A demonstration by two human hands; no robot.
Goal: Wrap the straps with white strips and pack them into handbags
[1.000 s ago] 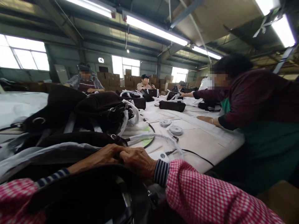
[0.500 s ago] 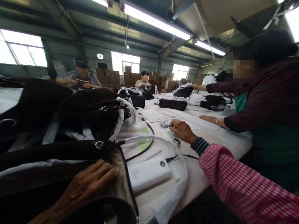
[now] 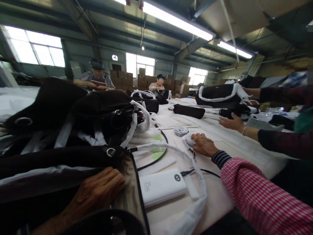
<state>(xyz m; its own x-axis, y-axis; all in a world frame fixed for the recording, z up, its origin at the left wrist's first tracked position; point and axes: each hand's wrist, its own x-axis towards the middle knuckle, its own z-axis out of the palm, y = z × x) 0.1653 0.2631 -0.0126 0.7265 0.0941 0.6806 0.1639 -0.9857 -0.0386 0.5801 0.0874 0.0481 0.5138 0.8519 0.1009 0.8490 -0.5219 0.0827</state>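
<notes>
My left hand (image 3: 100,187) is inside the mouth of a black bag (image 3: 80,153), fingers bent together against its tan lining (image 3: 130,178); the thumb side is partly hidden. The bag has a metal eyelet and a handle wrapped in white paper. Across the table, my right hand (image 3: 205,145) has its fingers closed on a small white wrapped roll (image 3: 189,141). A white coiled strap (image 3: 181,131) lies just beyond it. Close to my right fingers is a small dark metal clasp (image 3: 193,155).
A white power bank (image 3: 162,187) with a black cable lies between my hands. Black bags (image 3: 97,107) are piled at left. A co-worker's arm (image 3: 251,132) reaches in from the right, with the other hand at a black bag (image 3: 217,95). More people sit at the far side.
The view has turned slightly left. My right hand has drawn back from the coiled strap onto the roll beside it. The co-worker's nearer hand has risen off the table, and their bag has come closer.
</notes>
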